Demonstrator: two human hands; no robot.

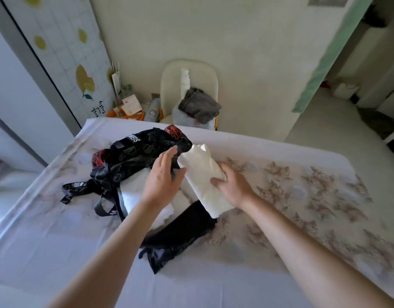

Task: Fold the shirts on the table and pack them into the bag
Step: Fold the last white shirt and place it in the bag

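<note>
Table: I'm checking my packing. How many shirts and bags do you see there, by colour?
White shirts: 2, the rolled shirt and the flat shirt, which may hide more
Black shirts: 1, the black shirt
Black bags: 1, the bag
Total: 4

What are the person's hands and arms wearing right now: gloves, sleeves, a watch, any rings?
Nothing shows on either. The left hand and right hand are ungloved, with no rings visible. The left forearm and right forearm are bare down to the frame's edge: no sleeves, cuffs, watch, bracelet or markings in view.
</note>
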